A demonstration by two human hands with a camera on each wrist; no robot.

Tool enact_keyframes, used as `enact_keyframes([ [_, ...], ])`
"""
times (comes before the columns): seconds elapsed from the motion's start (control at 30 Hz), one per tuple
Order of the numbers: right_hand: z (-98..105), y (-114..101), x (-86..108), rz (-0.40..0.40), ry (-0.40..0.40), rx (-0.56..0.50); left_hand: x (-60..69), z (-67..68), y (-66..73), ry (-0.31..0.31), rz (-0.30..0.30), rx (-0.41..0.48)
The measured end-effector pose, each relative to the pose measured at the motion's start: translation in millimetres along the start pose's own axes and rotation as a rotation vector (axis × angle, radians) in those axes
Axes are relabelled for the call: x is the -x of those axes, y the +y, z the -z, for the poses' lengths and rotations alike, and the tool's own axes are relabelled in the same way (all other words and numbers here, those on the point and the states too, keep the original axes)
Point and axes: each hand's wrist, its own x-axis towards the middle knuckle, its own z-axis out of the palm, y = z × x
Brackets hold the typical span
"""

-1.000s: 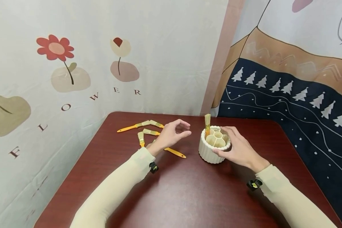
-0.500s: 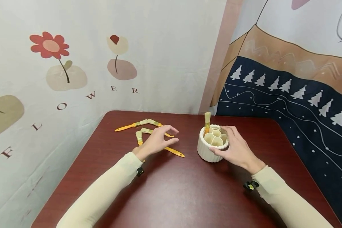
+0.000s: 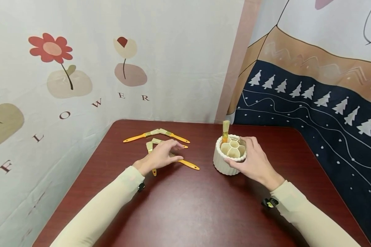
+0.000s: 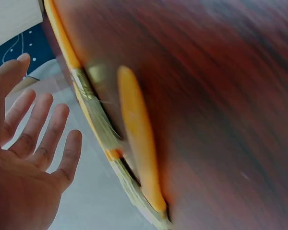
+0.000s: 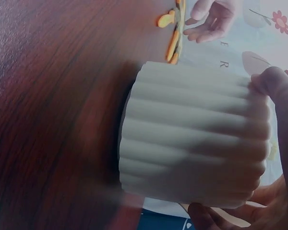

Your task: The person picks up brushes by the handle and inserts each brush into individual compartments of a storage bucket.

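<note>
Left hand is hovering left of the frame's centre, its fingers loosely spread and grasping nothing. Right hand, right of centre, is gripping the ribbed cream brush holder across its rim, thumb on the near side and fingers on the far right.

Judging by how things are lying, the work is at an early stage: one upright paintbrush is standing bristles-up in an outer compartment at the holder's upper left, while the other petal-shaped compartments in sight are showing bare. Five yellow-handled brushes are lying loose on the red-brown tabletop, so most of the set seems left outside.

Two of these, the far-left brush and the far-right brush, are lying beyond the left hand, their bristle ends nearly meeting. Three others are partly hiding beneath it; the nearest brush is pointing its handle toward the holder. In the left wrist view, the fingers are staying clear of that handle.
</note>
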Motion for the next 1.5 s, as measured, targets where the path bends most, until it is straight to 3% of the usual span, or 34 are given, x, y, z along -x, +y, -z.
enact_keyframes([
  [0.23, -2, -5, 1.0, -0.02, 0.024, 0.025, 6.9, 3.8, -12.9, -0.067, -0.01, -0.093],
  [0.6, 0, -9, 3.0, -0.061, -0.003, 0.035, 10.6, 5.6, -27.8, -0.105, 0.026, -0.134],
  [0.97, 5, -10, 2.2, -0.051, -0.032, 0.056, 9.4, 8.1, -31.4, -0.129, 0.038, -0.161],
  [1.1, 12, -6, -1.1, -0.037, -0.079, 0.056, 7.7, 8.1, -32.1, -0.13, 0.038, -0.16],
  [1.37, 39, 24, -23.8, 0.044, -0.239, -0.117, 6.5, 8.0, -33.7, -0.117, 0.011, -0.133],
  [1.5, 47, 39, -32.5, 0.037, -0.325, -0.199, 7.1, 7.7, -35.2, -0.117, 0.005, -0.131],
])
